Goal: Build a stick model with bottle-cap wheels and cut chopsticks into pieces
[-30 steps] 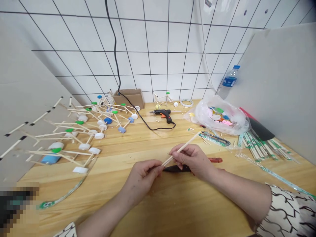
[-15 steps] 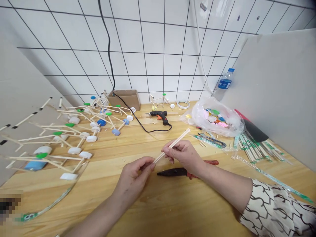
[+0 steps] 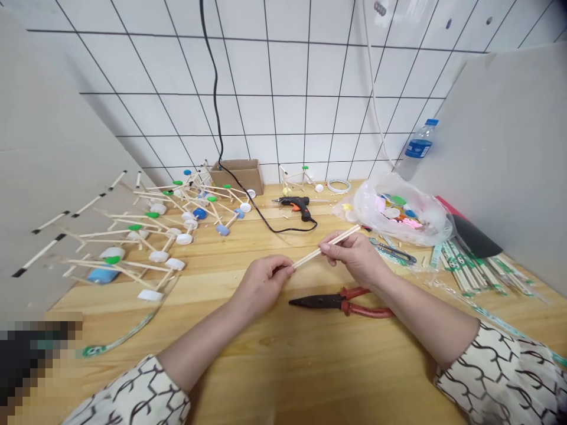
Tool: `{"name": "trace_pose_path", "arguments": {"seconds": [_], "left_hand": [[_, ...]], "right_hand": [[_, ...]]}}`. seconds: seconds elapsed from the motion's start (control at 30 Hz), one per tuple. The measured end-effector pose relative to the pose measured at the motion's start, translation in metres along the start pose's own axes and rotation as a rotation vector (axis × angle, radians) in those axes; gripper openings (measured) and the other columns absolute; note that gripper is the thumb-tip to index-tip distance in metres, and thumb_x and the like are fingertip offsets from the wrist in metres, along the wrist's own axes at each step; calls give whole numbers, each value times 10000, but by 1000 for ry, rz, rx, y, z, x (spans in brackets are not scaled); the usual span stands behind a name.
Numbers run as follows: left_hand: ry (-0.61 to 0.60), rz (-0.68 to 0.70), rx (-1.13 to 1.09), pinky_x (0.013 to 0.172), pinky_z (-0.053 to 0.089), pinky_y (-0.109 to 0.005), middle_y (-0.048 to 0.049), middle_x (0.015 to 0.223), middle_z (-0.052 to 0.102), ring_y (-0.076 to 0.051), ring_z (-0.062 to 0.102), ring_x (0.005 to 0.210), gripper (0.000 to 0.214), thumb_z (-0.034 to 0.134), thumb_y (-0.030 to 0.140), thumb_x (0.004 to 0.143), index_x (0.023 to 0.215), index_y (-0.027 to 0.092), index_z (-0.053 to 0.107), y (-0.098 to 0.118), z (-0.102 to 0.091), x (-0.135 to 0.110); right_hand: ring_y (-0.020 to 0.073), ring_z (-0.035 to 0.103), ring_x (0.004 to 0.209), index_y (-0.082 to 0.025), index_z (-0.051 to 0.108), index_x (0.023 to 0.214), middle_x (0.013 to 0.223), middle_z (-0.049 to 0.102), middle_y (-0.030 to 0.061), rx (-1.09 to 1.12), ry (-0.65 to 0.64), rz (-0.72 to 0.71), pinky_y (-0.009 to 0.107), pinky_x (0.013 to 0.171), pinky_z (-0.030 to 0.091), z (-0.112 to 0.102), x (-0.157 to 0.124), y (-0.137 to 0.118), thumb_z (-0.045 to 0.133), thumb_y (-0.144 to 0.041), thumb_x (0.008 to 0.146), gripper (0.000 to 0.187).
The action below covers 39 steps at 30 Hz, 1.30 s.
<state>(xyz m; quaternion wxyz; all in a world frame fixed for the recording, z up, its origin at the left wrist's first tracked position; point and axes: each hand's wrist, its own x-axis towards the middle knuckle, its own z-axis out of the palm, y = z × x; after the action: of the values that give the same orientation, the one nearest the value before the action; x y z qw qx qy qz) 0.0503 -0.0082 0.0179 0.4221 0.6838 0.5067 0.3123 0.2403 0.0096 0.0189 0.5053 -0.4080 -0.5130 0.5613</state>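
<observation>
Your left hand (image 3: 263,284) and right hand (image 3: 357,258) are both closed on a wooden chopstick (image 3: 306,257), held crosswise above the middle of the tabletop (image 3: 283,366). Your left fingers curl around its lower end, while your right thumb and fingers pinch it further along. Its upper end sticks out past them toward the upper right. From this view you cannot tell whether it is one stick or a joined pair. Just below your right hand lie red-handled long-nose pliers (image 3: 341,302), their tips pointing left.

As far as the pictures show, a good deal is already built. At the left of the frame, a large pile of stick frames (image 3: 133,236) joined to white, green and blue bottle caps spreads back toward a cardboard box (image 3: 237,175). A smaller frame (image 3: 295,180) stands near the back of the tabletop, just behind a hot glue gun (image 3: 292,203).

Plenty of material is left at the right of the frame: a plastic bag (image 3: 398,213) of assorted bottle caps and a spread of wrapped chopsticks (image 3: 472,271), with scissors (image 3: 394,251) lying between them and your right hand.
</observation>
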Motion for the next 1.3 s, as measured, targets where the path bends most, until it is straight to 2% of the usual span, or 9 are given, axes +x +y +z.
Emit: {"name": "trace_pose_path", "arguments": {"seconds": [0.07, 0.17, 0.33, 0.57, 0.83, 1.0, 1.07, 1.17, 1.3], "left_hand": [[9, 10, -39, 559, 361, -215, 17, 579, 530, -129, 471, 588, 164, 521, 255, 712, 632, 146, 614, -2, 5, 6], [58, 60, -125, 586, 395, -222, -5, 646, 597, -140, 517, 620, 172, 527, 260, 726, 772, 141, 643, -12, 11, 12], [108, 85, -77, 589, 403, -223, -16, 668, 623, -147, 534, 641, 151, 542, 249, 718, 701, 145, 650, -25, 10, 14], [77, 112, 10, 585, 379, -223, 9, 602, 558, -139, 490, 617, 204, 479, 262, 765, 684, 153, 632, -22, 1, 12], [53, 82, -3, 568, 368, -212, 22, 559, 527, -129, 475, 584, 237, 466, 279, 780, 628, 157, 602, -22, 1, 11], [52, 96, -36, 626, 409, -220, -16, 707, 634, -154, 546, 679, 180, 500, 254, 769, 779, 161, 654, -23, 3, 10], [53, 103, -13, 663, 417, -231, -32, 746, 650, -169, 562, 724, 179, 502, 246, 773, 778, 160, 658, -25, 3, 10], [43, 110, 23, 676, 413, -236, -33, 730, 644, -172, 561, 727, 185, 497, 249, 779, 756, 155, 655, -27, 2, 11], [46, 118, 61, 613, 390, -221, -3, 634, 577, -147, 514, 647, 212, 479, 270, 790, 715, 153, 640, -31, -2, 14]], "right_hand": [[77, 445, 448, -143, 650, 611, 505, 555, -27, -15, 31, -15, 226, 449, 329, -7, 2, 1, 754, -288, 569, 183], [78, 447, 444, -142, 658, 605, 512, 574, -22, -25, 81, 10, 231, 447, 328, -13, 4, 4, 771, -291, 536, 199], [72, 446, 432, -133, 665, 588, 499, 579, -22, 0, 67, 104, 228, 445, 325, -13, 5, 5, 785, -278, 508, 204], [84, 482, 467, -136, 675, 628, 513, 590, -6, 162, 80, 168, 221, 444, 339, -13, 5, 1, 800, -259, 504, 215], [88, 484, 498, -142, 693, 708, 575, 629, 13, 76, 56, 90, 236, 478, 353, -11, 1, 6, 758, -319, 595, 219], [93, 493, 493, -136, 694, 679, 565, 637, 20, 72, 101, 110, 238, 485, 360, -11, 2, 9, 765, -302, 584, 204], [91, 495, 496, -134, 697, 683, 570, 642, 23, 83, 92, 117, 236, 490, 361, -11, 2, 10, 761, -297, 591, 197], [93, 500, 505, -136, 700, 692, 572, 644, 25, 94, 78, 122, 235, 491, 358, -10, 1, 8, 757, -296, 600, 193], [86, 500, 502, -148, 697, 717, 575, 639, 11, 113, 82, 114, 226, 488, 359, -10, 0, 3, 757, -289, 602, 191]]}}
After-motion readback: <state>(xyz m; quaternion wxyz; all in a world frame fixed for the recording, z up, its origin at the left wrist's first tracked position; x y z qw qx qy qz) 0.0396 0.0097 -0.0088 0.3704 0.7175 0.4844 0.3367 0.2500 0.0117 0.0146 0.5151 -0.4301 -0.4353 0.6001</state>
